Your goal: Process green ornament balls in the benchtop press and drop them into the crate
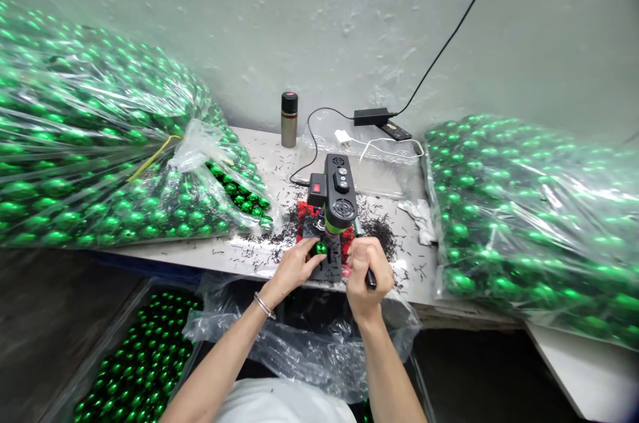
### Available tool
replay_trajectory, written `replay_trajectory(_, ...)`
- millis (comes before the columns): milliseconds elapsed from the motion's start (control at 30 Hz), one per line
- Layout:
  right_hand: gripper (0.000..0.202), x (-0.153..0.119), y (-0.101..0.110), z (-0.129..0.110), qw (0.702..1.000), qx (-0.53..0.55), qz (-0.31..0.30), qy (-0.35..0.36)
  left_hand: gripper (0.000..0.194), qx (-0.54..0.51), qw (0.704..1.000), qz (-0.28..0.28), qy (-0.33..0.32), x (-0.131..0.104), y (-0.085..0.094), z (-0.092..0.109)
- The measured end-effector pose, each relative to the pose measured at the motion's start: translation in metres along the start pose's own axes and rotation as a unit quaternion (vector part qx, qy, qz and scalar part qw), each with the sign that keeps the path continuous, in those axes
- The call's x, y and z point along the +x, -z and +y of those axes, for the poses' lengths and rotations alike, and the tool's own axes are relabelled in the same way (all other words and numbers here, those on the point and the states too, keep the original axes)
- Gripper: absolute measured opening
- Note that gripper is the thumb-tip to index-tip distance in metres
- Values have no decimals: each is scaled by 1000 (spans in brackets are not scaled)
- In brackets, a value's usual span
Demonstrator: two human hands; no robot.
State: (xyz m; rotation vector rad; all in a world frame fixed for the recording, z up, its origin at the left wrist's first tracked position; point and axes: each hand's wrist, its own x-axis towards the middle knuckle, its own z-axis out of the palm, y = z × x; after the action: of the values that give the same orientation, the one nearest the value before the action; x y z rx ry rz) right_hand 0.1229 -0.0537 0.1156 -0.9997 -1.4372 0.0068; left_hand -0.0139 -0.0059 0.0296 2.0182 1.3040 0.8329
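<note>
A small black bench drill press [340, 190] with a red switch stands at the middle of the table's front edge. On its base, under the head, sits a shiny green ball [321, 248]. My left hand [295, 264] pinches this ball between thumb and fingers. At the right of the machine, my right hand [368, 271] is wrapped round a black-ended lever handle [370, 279]. Black shavings [375, 236] lie scattered around the base, over a red sheet [305, 213].
Big clear bags of green balls lie at left [100, 143] and right [529, 210]. A bottle [289, 120], a power adapter [372, 116] and white cable [384, 140] are behind. Below the table edge are a bin of balls [144, 343] and loose plastic film [299, 343].
</note>
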Motion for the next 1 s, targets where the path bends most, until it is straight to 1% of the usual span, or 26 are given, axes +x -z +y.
replay_trajectory(100, 29, 0, 0, 0, 1000, 1, -3, 1, 33, 44, 998, -13, -47, 0, 2, 0)
replay_trajectory(200, 29, -2, 0, 0, 1000, 11, -1, -3, 32, 67, 996, -16, -61, 2, 3, -3)
replay_trajectory(333, 28, -7, 0, 2, 1000, 11, 1, 3, 33, 77, 994, 19, -75, 4, -5, -8)
replay_trajectory(433, 28, -9, 0, 4, 1000, 4, -5, 13, 32, 62, 993, 48, -86, 3, -11, -13)
replay_trajectory(533, 27, -13, 0, 8, 1000, -4, -5, 18, 31, 48, 993, 54, -92, 2, -14, -16)
replay_trajectory(633, 26, -21, -3, 16, 1000, -6, 7, 28, 30, 50, 993, 51, -92, 2, -14, -17)
replay_trajectory(767, 25, -41, -8, 35, 998, -16, 11, 66, 30, 56, 993, 58, -87, 1, -16, -18)
replay_trajectory(867, 27, -53, -12, 48, 997, -26, 11, 76, 30, 58, 993, 60, -83, 1, -18, -19)
replay_trajectory(1000, 27, -59, -14, 57, 995, -34, 18, 88, 30, 62, 992, 65, -89, 1, -18, -20)
